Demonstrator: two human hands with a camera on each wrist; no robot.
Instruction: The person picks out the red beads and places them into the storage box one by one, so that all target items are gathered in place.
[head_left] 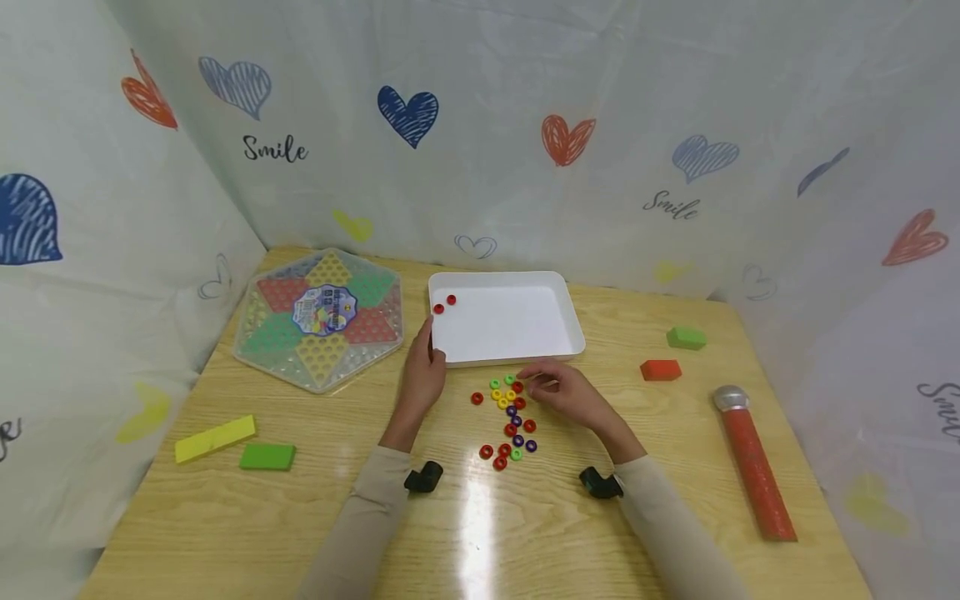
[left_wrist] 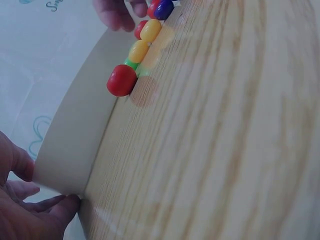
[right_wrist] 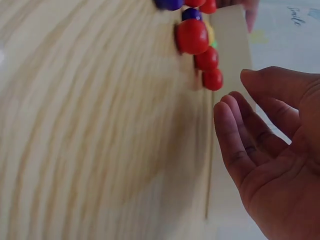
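Head view: at left, a person's left hand (head_left: 425,375) pinches the near-left corner of a white tray (head_left: 517,321), thumb at the near wall, a finger along the left side. Shallow and thin-walled, the tray should prove light and fairly stiff, apt to slide on the wooden surface (head_left: 225,533); its rim looks the best hold. Two red beads (head_left: 438,308) sit inside, far left. Just nearer than the tray, loose beads (head_left: 517,421) in red, yellow, green and purple are strewn over the surface. Glossy and rounded, they look hard, light and likely to slip or roll; a fingertip pinch on the outer edge should suit. At right, the right hand (head_left: 566,393) hovers by the loose beads, its grip spread, nothing seen between thumb and fingers. Left wrist view cuts off much of the left hand; loose beads overlap in both wrist views, making a count hard, and their holes cannot be made out there.
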